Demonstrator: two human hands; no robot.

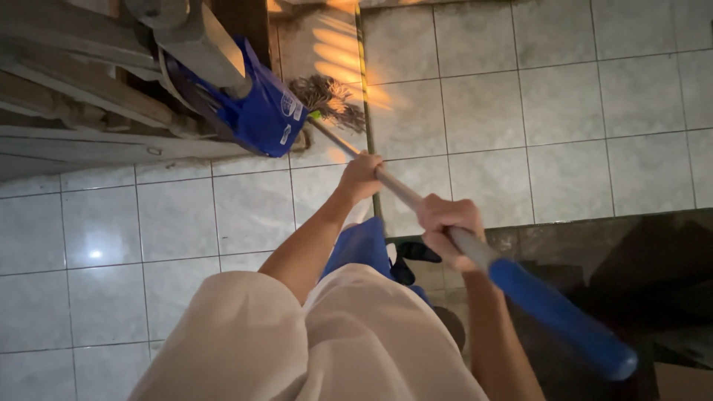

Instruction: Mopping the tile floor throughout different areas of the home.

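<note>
From the head view, both hands grip a mop [416, 200] that runs slantwise across the middle of the frame. The left hand [362, 177] is wrapped around the pale metal shaft further down, its fingers curled shut on it, knuckles up. The right hand [448, 225] is closed in a fist around the shaft higher up, just below the blue grip [561, 315], which juts toward the lower right corner. The two hands are near each other, not touching.

The mop head [328, 98], a tuft of grey-brown strands, rests on the tile floor [564, 111] at the top middle, joined to the shaft by a small green collar. Bands of orange light fall across the tiles just beside it. The strands lie close to a blue bag [260, 115] hanging at the upper left against grey wooden boards [74, 82]; whether they touch it I cannot tell.

The floor is pale square tile with dark grout lines; a bright reflection shows on one tile at the left. At the lower right the surface turns dark and glossy. The person's white shirt [297, 341] fills the bottom middle, with blue shorts [362, 249] visible below the left forearm.
</note>
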